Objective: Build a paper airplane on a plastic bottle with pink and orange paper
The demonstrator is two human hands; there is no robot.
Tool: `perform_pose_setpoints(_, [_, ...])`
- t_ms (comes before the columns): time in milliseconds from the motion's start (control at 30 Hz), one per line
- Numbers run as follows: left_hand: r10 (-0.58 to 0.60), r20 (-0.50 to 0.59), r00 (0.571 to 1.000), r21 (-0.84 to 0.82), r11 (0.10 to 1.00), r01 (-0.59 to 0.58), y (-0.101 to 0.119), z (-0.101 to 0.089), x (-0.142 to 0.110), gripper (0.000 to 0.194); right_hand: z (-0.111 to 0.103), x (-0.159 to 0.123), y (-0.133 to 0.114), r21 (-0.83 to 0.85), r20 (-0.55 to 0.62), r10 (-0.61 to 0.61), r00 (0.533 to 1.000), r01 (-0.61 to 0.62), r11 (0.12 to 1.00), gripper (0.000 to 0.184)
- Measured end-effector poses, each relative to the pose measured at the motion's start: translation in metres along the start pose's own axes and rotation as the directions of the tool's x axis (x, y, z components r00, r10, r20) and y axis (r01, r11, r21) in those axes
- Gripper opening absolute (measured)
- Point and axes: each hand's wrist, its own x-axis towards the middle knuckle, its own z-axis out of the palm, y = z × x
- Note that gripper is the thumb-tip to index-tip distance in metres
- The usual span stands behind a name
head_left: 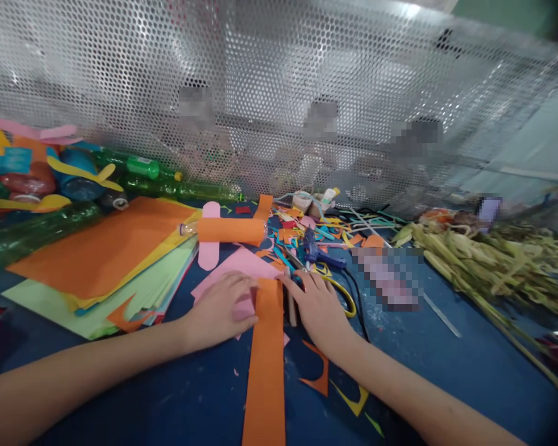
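I take this for a craft workshop: my feed shows a blue tabletop point(167, 396) with stacked coloured paper point(111, 248) and plastic bottles point(177, 188) toward its left edge, an orange paper strip point(265, 371) running toward the near edge, a glue gun point(314, 249) among paper scraps point(287, 235), and perforated metal sheeting point(270, 74) along the far edge.

Your left hand point(222, 303) palm down, thumb point(247, 322) splayed; your right hand point(320, 306) palm down, fingers point(312, 282) bent; both forearms point(97, 368) angled inward.

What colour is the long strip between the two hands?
Plain orange; the long strip shows best in the head view.
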Motion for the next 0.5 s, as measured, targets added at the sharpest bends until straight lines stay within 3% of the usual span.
perform_pose_setpoints(267, [0.026,0.017,1.0,-0.016,1.0,-0.026,-0.003,0.003,0.001,0.054,-0.015,-0.001,-0.011,0.229,-0.132,-0.027,0.991,0.057,0.972,0.034])
perform_pose_setpoints(500, [-0.008,-0.004,1.0,0.018,1.0,0.009,-0.004,0.004,0.0,0.057,-0.007,-0.002,-0.015,0.368,-0.045,-0.061,0.997,0.073,0.927,0.04])
